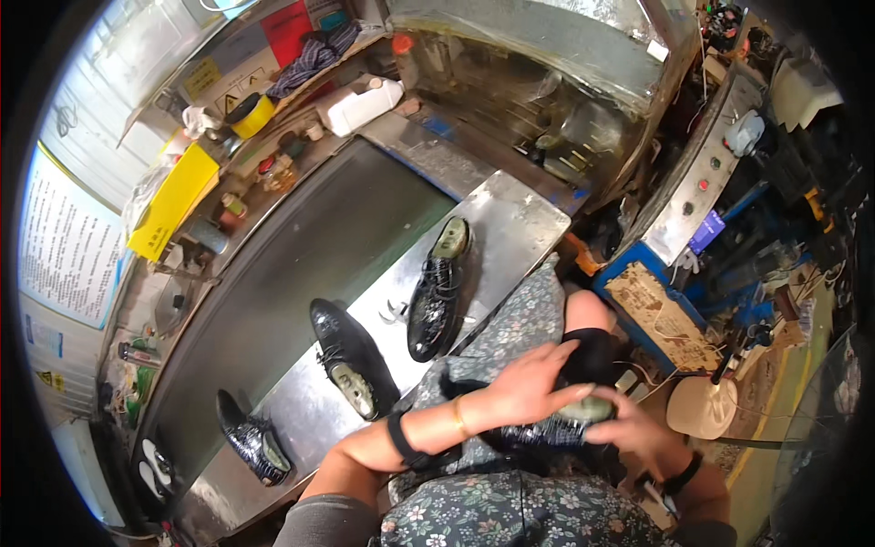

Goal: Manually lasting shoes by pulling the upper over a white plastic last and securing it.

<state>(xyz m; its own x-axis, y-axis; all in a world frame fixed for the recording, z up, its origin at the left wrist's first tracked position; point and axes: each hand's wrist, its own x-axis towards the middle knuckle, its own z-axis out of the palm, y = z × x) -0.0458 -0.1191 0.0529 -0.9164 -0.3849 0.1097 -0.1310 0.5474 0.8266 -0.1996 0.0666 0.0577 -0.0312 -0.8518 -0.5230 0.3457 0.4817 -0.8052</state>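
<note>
A glossy black lace-up shoe (538,436) lies across my lap, a pale greenish form (586,409) showing in its opening. Over it my left hand (529,387) stretches its fingers out, the thumb reaching toward the opening; it grips nothing I can see. My right hand (633,427), slightly blurred, curves its thumb and finger around the heel end of this shoe. Three more black lace-up shoes stand on the metal ledge and belt edge to my left: a shiny one (432,305) at the far end, a middle one (344,351), and a nearer one (251,442).
A dark conveyor belt (301,228) runs alongside the metal ledge (510,214). Small white pieces (394,313) lie between two shoes. Behind the belt, a cluttered shelf holds a white jug (362,105) and a yellow tape roll (250,116). At right stand a blue-framed machine (656,305) and a beige container (702,407).
</note>
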